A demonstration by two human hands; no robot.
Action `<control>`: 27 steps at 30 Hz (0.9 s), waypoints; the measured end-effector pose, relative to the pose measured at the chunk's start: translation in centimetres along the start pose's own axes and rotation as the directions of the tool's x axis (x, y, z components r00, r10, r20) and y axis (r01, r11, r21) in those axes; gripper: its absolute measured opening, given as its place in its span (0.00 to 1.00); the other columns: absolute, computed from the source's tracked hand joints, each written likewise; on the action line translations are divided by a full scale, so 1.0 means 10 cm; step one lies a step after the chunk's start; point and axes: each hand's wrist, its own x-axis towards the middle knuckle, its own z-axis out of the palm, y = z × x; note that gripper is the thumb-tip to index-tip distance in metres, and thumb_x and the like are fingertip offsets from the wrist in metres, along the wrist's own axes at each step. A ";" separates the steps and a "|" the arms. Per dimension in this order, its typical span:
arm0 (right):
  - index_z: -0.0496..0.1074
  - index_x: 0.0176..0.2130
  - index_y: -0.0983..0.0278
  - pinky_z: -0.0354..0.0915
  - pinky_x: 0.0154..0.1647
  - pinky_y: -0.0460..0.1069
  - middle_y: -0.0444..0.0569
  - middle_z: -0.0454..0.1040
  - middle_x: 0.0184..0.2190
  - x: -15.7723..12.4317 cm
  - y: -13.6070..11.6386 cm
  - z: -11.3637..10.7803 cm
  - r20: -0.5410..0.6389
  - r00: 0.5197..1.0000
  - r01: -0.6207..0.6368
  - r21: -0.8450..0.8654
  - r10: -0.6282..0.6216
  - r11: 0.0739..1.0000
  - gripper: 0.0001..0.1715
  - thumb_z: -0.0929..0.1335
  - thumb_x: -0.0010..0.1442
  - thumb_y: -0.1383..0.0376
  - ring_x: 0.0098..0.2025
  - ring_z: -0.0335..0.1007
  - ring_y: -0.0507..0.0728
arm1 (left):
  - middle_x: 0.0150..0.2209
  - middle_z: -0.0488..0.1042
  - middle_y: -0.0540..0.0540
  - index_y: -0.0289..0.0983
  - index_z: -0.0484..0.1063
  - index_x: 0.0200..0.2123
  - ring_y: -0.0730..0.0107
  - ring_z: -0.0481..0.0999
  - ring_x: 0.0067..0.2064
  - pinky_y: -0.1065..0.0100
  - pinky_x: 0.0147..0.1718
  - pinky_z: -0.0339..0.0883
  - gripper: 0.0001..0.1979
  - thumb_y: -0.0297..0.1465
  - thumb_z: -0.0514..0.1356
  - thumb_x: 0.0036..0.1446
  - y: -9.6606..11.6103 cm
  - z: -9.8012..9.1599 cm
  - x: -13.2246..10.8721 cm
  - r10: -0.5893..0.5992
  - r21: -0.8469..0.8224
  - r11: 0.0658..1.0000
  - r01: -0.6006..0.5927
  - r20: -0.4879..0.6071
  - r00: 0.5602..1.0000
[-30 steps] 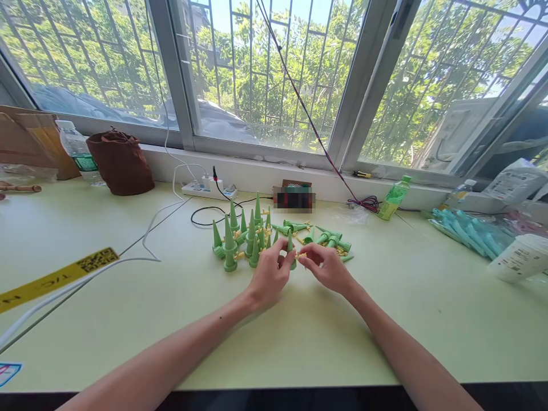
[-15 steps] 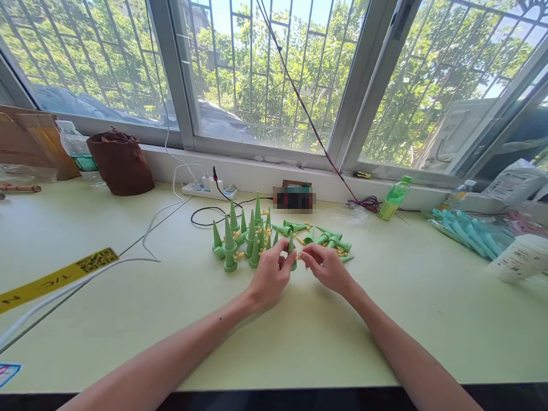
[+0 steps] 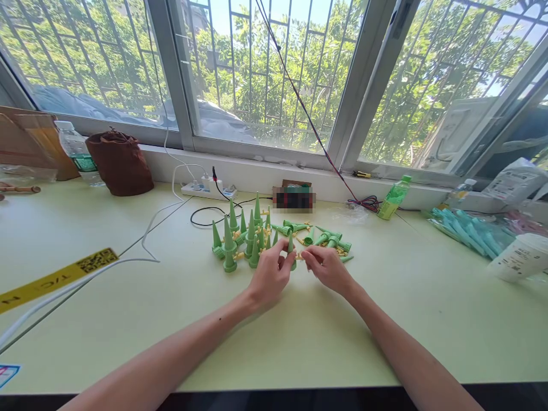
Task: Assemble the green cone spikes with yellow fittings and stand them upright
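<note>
Your left hand [image 3: 270, 275] stayed pinched on the green cone [image 3: 290, 249]. Your right hand [image 3: 329, 267], at its 3 o'clock, had closed in, gripping the yellow piece [image 3: 299, 256] against the cone.

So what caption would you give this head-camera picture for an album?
Left hand steadies a green cone while right hand pinches a small yellow piece against it, on a pale green table.

pale green table [image 3: 128, 319], barred windows [image 3: 265, 68], bright daylight

Looks like a home assembly bench: pale green worktop [image 3: 128, 308] under barred windows [image 3: 265, 68] (power strip [image 3: 208, 187] by the sill), heaped with green cones [image 3: 248, 237].
</note>
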 end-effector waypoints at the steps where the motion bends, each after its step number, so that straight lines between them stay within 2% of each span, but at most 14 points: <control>1: 0.66 0.25 0.64 0.54 0.24 0.46 0.42 0.65 0.19 0.00 -0.01 0.00 0.000 1.000 -0.004 0.009 0.004 1.000 0.23 0.61 0.68 0.55 0.21 0.55 0.49 | 0.31 0.69 0.52 0.38 0.63 0.36 0.82 0.58 0.19 0.74 0.19 0.48 0.08 0.36 0.53 0.64 0.00 0.00 0.00 -0.002 0.001 1.000 0.002 -0.004 1.000; 6: 0.69 0.38 0.64 0.58 0.25 0.46 0.44 0.69 0.23 -0.01 -0.04 -0.01 0.019 1.000 0.022 0.073 -0.024 0.997 0.13 0.64 0.65 0.56 0.24 0.61 0.51 | 0.33 0.71 0.51 0.38 0.64 0.36 0.82 0.61 0.20 0.74 0.19 0.49 0.09 0.37 0.53 0.63 0.01 0.00 0.01 -0.004 0.006 1.000 0.004 -0.033 0.999; 10: 0.69 0.36 0.64 0.59 0.27 0.46 0.45 0.70 0.25 -0.01 -0.03 -0.01 0.038 0.998 0.044 0.077 -0.047 0.996 0.13 0.63 0.66 0.57 0.25 0.63 0.51 | 0.33 0.72 0.50 0.38 0.64 0.36 0.81 0.61 0.20 0.74 0.20 0.50 0.09 0.37 0.53 0.63 0.01 0.01 0.01 0.001 0.003 1.000 -0.001 -0.022 1.000; 17: 0.68 0.30 0.64 0.56 0.24 0.46 0.42 0.67 0.20 -0.01 0.01 -0.01 0.048 0.999 0.014 0.031 -0.015 0.999 0.18 0.62 0.67 0.56 0.21 0.58 0.49 | 0.30 0.71 0.51 0.38 0.63 0.36 0.81 0.57 0.19 0.74 0.19 0.48 0.09 0.37 0.52 0.64 -0.02 0.00 0.00 0.000 0.025 1.000 0.000 -0.002 1.000; 23: 0.69 0.37 0.64 0.58 0.26 0.46 0.44 0.69 0.23 -0.01 -0.01 -0.01 0.044 0.999 0.017 0.081 -0.021 0.997 0.14 0.63 0.65 0.56 0.24 0.61 0.51 | 0.33 0.72 0.49 0.38 0.63 0.37 0.80 0.62 0.20 0.74 0.20 0.50 0.09 0.38 0.52 0.64 -0.02 0.00 0.01 -0.009 0.022 1.000 0.009 -0.010 1.000; 27: 0.70 0.36 0.64 0.59 0.27 0.46 0.44 0.69 0.24 -0.01 -0.01 -0.01 0.050 0.998 0.023 0.088 -0.027 0.996 0.14 0.64 0.65 0.56 0.24 0.61 0.51 | 0.31 0.70 0.51 0.38 0.63 0.36 0.81 0.59 0.20 0.74 0.20 0.49 0.09 0.38 0.52 0.64 -0.02 0.00 0.01 0.004 0.025 1.000 -0.003 -0.003 1.000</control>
